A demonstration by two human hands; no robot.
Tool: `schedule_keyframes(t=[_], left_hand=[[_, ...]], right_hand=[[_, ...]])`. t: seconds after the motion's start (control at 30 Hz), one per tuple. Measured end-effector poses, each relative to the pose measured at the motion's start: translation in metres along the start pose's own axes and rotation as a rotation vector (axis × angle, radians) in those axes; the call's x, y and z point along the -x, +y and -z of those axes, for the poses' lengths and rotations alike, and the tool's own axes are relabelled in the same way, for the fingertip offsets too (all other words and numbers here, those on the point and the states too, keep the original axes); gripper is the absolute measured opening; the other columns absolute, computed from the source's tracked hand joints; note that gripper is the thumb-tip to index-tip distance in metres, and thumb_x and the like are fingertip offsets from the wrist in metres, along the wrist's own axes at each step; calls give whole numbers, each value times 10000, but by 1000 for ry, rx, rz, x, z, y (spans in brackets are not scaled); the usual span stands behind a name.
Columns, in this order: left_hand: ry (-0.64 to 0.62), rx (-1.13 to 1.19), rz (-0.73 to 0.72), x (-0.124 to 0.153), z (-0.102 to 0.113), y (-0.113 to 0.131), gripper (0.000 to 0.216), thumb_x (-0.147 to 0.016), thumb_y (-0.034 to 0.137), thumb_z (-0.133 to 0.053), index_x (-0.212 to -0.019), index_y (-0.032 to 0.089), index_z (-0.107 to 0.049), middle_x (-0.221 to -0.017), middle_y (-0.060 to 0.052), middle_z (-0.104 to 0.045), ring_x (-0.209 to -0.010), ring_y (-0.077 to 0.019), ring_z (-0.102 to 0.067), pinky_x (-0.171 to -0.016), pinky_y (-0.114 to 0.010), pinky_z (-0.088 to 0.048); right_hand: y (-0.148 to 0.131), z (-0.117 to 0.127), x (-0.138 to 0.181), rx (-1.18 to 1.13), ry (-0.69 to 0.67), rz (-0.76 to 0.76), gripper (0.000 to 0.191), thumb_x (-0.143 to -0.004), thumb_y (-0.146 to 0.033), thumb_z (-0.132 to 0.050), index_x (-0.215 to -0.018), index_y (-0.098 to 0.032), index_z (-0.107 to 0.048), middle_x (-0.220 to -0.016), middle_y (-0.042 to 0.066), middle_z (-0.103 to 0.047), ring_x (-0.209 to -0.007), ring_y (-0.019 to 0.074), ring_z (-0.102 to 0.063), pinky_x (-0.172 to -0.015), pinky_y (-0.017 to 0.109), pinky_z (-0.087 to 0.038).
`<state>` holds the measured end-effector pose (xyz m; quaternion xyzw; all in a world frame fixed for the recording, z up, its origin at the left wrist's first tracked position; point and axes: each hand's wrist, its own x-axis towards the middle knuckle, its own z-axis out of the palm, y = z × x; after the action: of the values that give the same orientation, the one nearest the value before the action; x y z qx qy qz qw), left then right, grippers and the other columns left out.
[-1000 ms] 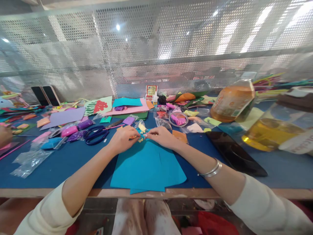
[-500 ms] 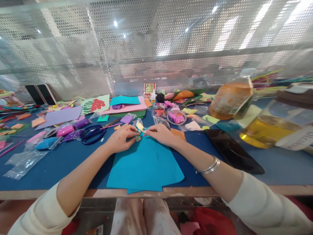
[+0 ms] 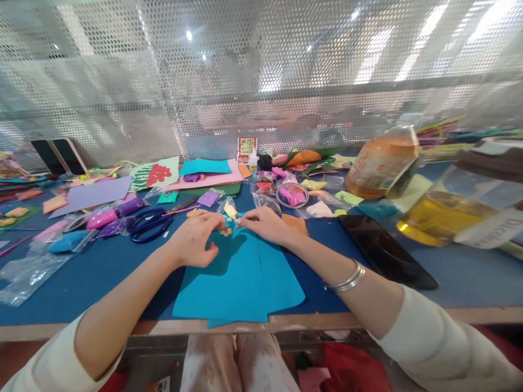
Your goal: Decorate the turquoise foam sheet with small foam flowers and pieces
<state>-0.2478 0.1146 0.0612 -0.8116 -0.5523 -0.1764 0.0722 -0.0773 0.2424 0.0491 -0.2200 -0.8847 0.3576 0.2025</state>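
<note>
The right hand point(image 3: 265, 223), near the centre of the frame, has its thumb and fingertips drawn together over the far end of the blue sheets point(image 3: 232, 288); whether anything is pinched between them I cannot tell. The left hand point(image 3: 196, 237), just left of it, has its thumb spread away from the fingers, with no closed grip, and its fingertips reach to the small yellow pieces point(image 3: 226, 232) between the two hands, at the top of the blue sheets. Just above the fingertips lies a bag of pale yellow material point(image 3: 230, 210). An orange piece point(image 3: 295, 223) sits partly behind the right wrist. Left of centre are dark blue-handled scissors point(image 3: 149, 226), with a purple packet point(image 3: 209, 198) above the left hand. Right of centre stands a round clear tub point(image 3: 292, 195) with pink contents; farther right lie a black flat object point(image 3: 386, 250) and an orange-filled bottle point(image 3: 382, 166). A perforated panel point(image 3: 229, 71) fills the upper frame.
</note>
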Motion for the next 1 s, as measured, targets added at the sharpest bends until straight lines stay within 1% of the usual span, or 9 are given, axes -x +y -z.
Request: schedule_keyframes(t=[0.13, 0.27, 0.47, 0.57, 0.67, 0.8, 0.9, 1.0], left_hand=[[4, -21, -31, 0, -3, 1, 408, -541, 100, -453, -940, 184, -447, -945, -54, -638, -885, -235, -588, -855, -390, -405], [-3, -24, -40, 1, -4, 1, 424, -546, 99, -460, -962, 179, -454, -964, -62, -636, -895, -229, -595, -876, -389, -401], [-30, -4, -30, 1, -5, 0, 362, -586, 122, -481, -943, 183, -460, -991, -74, -640, -983, -255, -577, -860, -385, -432], [-38, 20, -33, 4, -6, -1, 332, -625, 153, -496, -953, 183, -455, -1020, -86, -634, -1017, -260, -567, -861, -376, -452], [-45, 15, -52, 8, -7, -3, 330, -667, 189, -510, -993, 183, -457, -1030, -85, -638, -1089, -280, -533, -893, -396, -448], [-49, 13, -69, 11, -7, -5, 372, -696, 218, -512, -1063, 183, -458, -1060, -86, -631, -1129, -284, -513, -912, -408, -445], [11, 9, -101, 11, -7, -6, 364, -695, 217, -499, -1057, 193, -466, -1069, -93, -621, -1140, -277, -514, -904, -413, -449], [112, -12, -100, 10, -9, -6, 228, -698, 214, -497, -924, 196, -471, -998, -104, -634, -1117, -273, -536, -882, -420, -450]], right_hand=[[-1, 0, 1, -10, -3, 7, 313, -803, -299, -499, -759, -87, -725, -658, 34, -638, -609, 128, -501, -548, 225, -327], [-2, 0, 1, 11, -12, 20, 335, -817, -310, -481, -754, -81, -718, -632, 36, -620, -591, 124, -484, -533, 231, -312], [-1, 0, 1, 26, -19, 39, 355, -825, -332, -472, -717, -86, -704, -585, 23, -573, -564, 113, -443, -516, 238, -283], [-1, 1, 1, 24, -23, 30, 332, -821, -314, -476, -731, -91, -706, -595, 24, -574, -581, 115, -450, -528, 235, -291], [-1, 0, 1, 22, -22, 23, 312, -811, -298, -482, -693, -96, -688, -593, 22, -568, -577, 112, -437, -526, 233, -291], [2, -1, 1, 24, -18, 35, 327, -810, -320, -475, -653, -105, -667, -566, 11, -536, -555, 106, -401, -505, 234, -268], [4, -1, 0, 24, -22, 47, 329, -811, -323, -476, -663, -105, -674, -560, 4, -522, -546, 98, -388, -500, 232, -258], [4, -1, -2, 44, -30, 39, 333, -809, -323, -484, -658, -101, -682, -532, -6, -489, -530, 89, -373, -491, 231, -243]])
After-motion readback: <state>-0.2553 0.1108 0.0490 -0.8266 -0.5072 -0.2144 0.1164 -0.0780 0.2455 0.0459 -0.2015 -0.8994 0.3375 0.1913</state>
